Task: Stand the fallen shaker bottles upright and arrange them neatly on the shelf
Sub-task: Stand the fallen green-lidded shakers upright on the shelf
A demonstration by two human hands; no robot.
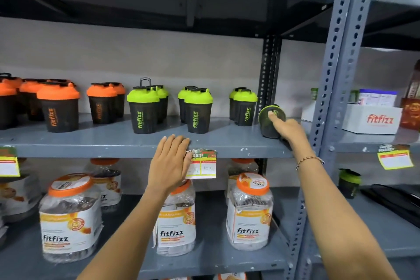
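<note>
On the shelf, upright shakers read "fitfizz"; right hand grips a fallen one

Bare shelf lies open between the green-lidded pairs and. At the right end, a tilted shaker and the upright post crowd the corner. Near edge stays free.

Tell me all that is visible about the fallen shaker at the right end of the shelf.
The fallen shaker is dark, see-through plastic, as it looks. It lies tipped on the grey shelf, round base toward the camera, beside the upright green-lidded shakers and near the shelf post. Green print shows on its side; its lid is hidden. The right hand rests on it, one finger on the base.
</note>
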